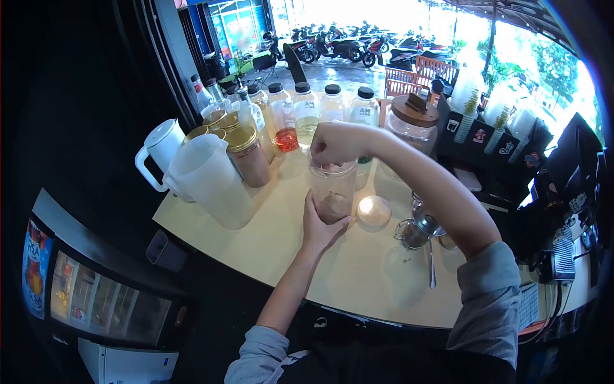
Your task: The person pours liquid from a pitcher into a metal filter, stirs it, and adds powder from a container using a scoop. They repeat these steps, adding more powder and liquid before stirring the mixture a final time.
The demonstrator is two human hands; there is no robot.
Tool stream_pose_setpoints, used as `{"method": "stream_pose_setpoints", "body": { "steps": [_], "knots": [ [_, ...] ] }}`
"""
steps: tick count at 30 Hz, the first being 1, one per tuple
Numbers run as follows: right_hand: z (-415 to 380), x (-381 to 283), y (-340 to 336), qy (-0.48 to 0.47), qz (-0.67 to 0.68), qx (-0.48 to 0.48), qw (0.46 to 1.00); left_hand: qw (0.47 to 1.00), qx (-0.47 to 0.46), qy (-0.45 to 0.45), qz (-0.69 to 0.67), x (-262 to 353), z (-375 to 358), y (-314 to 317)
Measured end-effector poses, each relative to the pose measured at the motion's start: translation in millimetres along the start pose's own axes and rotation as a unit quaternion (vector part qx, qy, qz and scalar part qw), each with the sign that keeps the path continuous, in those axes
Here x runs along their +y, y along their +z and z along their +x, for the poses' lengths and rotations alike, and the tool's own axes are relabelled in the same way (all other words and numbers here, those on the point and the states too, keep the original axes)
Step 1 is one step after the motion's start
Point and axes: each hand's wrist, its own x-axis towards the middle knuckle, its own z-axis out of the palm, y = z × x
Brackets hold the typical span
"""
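Note:
A clear jar (335, 191) stands on the pale counter, with a little brownish content low inside it. Wrapped around its lower side, my left hand (320, 225) steadies it. My right hand (339, 142) is closed over the jar's mouth, its fingers pointing down at the opening; what they hold, if anything, is hidden. Just right of the jar lies a round translucent lid (373, 214). Further right are a small glass cup (412, 235) with dark content and a metal spoon (432, 269).
A translucent pitcher (214, 182), a white jug (165, 146) and a gold-lidded jar (251, 157) stand on the left of the counter (268, 246). Black-capped bottles (332, 105) line the back. A wooden-lidded jar (409, 131) and stacked cups (467, 102) stand at right.

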Motion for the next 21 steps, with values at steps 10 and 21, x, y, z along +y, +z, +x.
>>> {"method": "stream_pose_setpoints", "body": {
  "steps": [10, 21],
  "knots": [
    [24, 26, 14, 0.073, 0.065, -0.226, 0.969, 0.998, 0.034, 0.037, 0.029, 12, -2, -3],
    [18, 51, 71, 0.088, -0.281, -0.260, 0.920, 0.985, 0.038, 0.141, 0.097, 14, -2, -5]
  ]
}}
